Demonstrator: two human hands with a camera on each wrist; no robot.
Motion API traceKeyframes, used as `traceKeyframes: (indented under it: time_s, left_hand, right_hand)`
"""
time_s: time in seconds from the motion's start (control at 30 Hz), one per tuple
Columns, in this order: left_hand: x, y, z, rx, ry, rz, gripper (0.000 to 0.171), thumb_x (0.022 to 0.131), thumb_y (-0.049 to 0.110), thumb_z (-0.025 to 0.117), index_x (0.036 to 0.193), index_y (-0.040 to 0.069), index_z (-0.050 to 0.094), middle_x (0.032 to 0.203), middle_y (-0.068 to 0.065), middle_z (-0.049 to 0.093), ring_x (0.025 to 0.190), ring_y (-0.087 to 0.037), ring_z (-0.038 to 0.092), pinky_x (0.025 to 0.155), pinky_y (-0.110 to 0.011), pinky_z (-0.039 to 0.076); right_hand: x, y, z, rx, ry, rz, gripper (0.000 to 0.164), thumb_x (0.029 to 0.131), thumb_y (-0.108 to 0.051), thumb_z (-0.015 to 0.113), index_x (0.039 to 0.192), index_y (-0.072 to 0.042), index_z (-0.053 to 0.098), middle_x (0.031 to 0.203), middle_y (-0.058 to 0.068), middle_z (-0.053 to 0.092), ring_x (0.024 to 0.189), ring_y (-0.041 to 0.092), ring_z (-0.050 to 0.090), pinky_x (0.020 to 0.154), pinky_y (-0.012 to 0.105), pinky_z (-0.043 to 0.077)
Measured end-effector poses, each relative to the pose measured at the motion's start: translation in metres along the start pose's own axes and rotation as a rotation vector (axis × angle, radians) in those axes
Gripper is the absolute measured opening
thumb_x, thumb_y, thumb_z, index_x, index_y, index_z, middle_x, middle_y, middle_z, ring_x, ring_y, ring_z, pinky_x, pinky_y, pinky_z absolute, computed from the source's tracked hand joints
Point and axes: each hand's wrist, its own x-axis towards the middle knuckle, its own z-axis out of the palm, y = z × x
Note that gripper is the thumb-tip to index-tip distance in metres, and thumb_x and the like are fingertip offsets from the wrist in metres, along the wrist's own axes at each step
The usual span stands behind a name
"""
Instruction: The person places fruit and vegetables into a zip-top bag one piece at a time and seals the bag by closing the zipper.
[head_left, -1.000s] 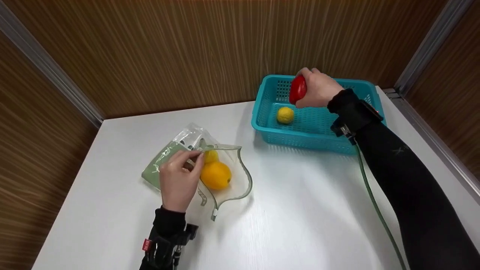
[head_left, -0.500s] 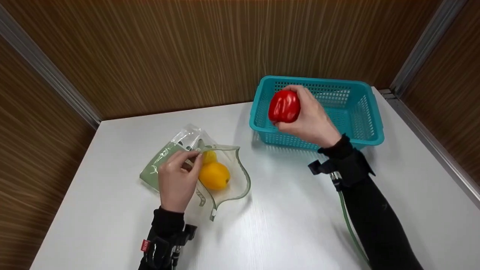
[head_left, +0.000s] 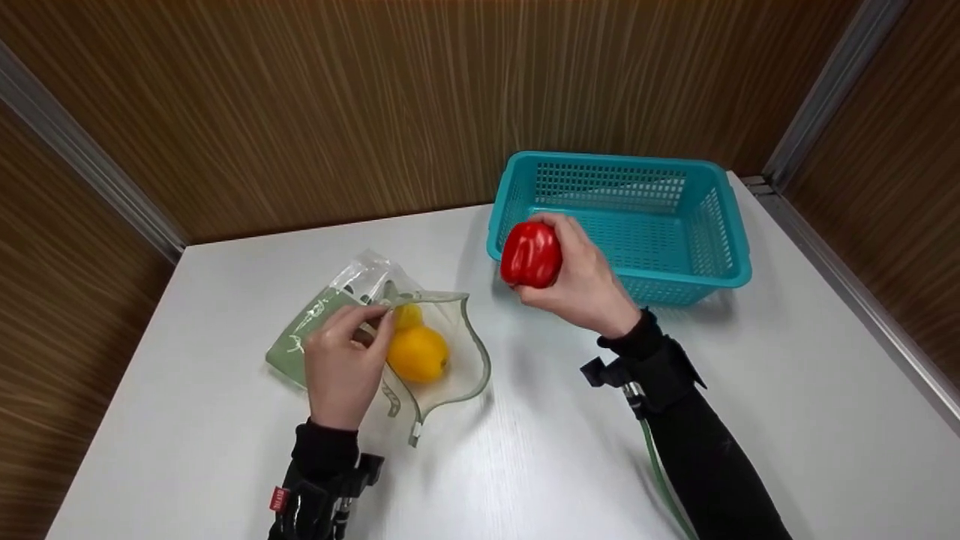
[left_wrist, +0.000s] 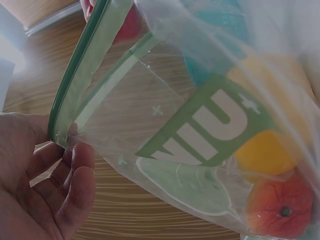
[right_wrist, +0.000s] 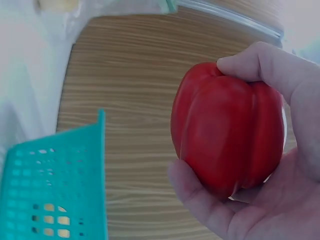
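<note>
Head view is showing a white tabletop (head_left: 540,480) with a person working over it. The right hand (head_left: 585,277) is holding a red bell pepper (head_left: 531,255) in the air, its grip curling firmly round the pepper, thumb and fingers pressing on opposite sides. The pepper is appearing by the near left corner of a teal plastic basket (head_left: 667,291), and the right wrist view is showing the two apart. The basket is standing by the far right corner of the tabletop, close to the back edge.

Well left of it, nearer the tabletop's left edge, a green-printed zip bag (head_left: 466,345) is lying with its mouth gaping toward the right. The left hand (head_left: 345,367) is pinching the bag's rim between thumb and index finger, so its grip is nearly closed. Inside the bag, an orange-yellow fruit (head_left: 418,354) is resting in front of a yellow fruit (head_left: 407,316), while the left wrist view is revealing a red-orange fruit (left_wrist: 281,207) through the plastic. Wood-grain panelling (head_left: 337,112) is rising behind the tabletop's back edge
</note>
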Motion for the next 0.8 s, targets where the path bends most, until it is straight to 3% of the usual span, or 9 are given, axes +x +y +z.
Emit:
traceKeyframes:
  time_s: [0.27,0.4,0.6,0.8]
  left_hand:
    - [-0.002,-0.001,0.0,0.003,-0.005,0.013,0.01,0.084,0.015,0.07,0.088,0.006,0.075,0.075,-0.005,0.068,0.057,-0.012,0.059,0.053,-0.015,0.048]
    - [-0.001,-0.001,-0.001,-0.002,0.007,0.013,0.01,0.084,0.014,0.07,0.088,0.006,0.075,0.075,-0.005,0.068,0.056,-0.011,0.059,0.053,-0.01,0.045]
    - [0.001,0.002,-0.002,-0.006,-0.003,-0.001,0.011,0.084,0.015,0.071,0.088,0.006,0.075,0.075,-0.005,0.068,0.056,-0.011,0.058,0.053,-0.007,0.043]
    - [0.002,0.004,-0.002,-0.008,-0.011,-0.006,0.011,0.084,0.015,0.071,0.089,0.007,0.075,0.076,-0.004,0.068,0.057,-0.011,0.058,0.053,-0.006,0.042]
  right_hand:
    - [-0.012,-0.005,0.022,-0.05,-0.057,-0.065,0.083,0.065,-0.023,0.084,0.134,-0.019,0.039,0.132,0.003,0.049,0.119,0.022,0.05,0.09,0.046,0.056]
    - [-0.017,-0.013,0.029,-0.081,-0.081,-0.119,0.079,0.066,-0.025,0.082,0.133,-0.02,0.041,0.127,0.002,0.051,0.115,0.022,0.053,0.089,0.043,0.056]
    - [-0.028,-0.026,0.036,-0.13,-0.148,-0.209,0.078,0.066,-0.031,0.083,0.132,-0.023,0.042,0.126,-0.002,0.052,0.114,0.018,0.054,0.086,0.038,0.058]
    - [-0.036,-0.034,0.037,-0.159,-0.169,-0.234,0.08,0.064,-0.03,0.083,0.132,-0.026,0.041,0.125,-0.004,0.052,0.112,0.013,0.054,0.084,0.033,0.058]
